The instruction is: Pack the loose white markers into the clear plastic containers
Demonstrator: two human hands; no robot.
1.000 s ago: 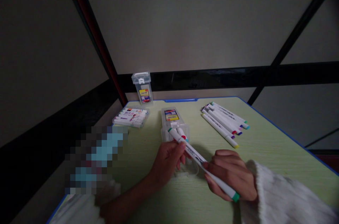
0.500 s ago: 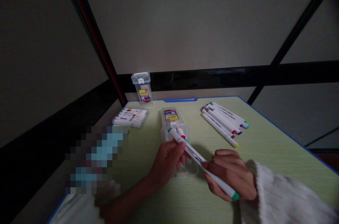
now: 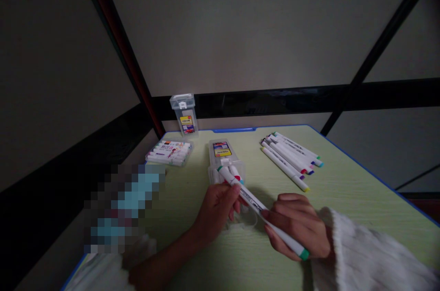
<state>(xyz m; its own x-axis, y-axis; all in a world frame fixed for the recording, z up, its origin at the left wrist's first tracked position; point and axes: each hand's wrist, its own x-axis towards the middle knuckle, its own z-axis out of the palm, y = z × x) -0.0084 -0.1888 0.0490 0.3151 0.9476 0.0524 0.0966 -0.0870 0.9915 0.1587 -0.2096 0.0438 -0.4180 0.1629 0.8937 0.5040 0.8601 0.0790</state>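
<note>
A white marker with green ends (image 3: pixel 252 202) slants across both hands. Its upper part is pressed under the thumb of my left hand (image 3: pixel 220 208), which is closed. More white markers (image 3: pixel 235 172), with red and light blue at their ends, show behind it by the same hand; their lower parts are hidden. My right hand (image 3: pixel 299 227) is closed around the lower half of the green marker. Just behind my left hand, a clear plastic case (image 3: pixel 220 156) with a yellow label lies on the table, its near end partly covered by the markers and fingers.
Several white markers (image 3: pixel 288 158) lie in a loose pile at the right. A flat clear pack of markers (image 3: pixel 170 152) is at the left, with an upright lidded clear case (image 3: pixel 185 117) behind it. The pale green table (image 3: pixel 343 199) has a blue edge; walls stand close behind.
</note>
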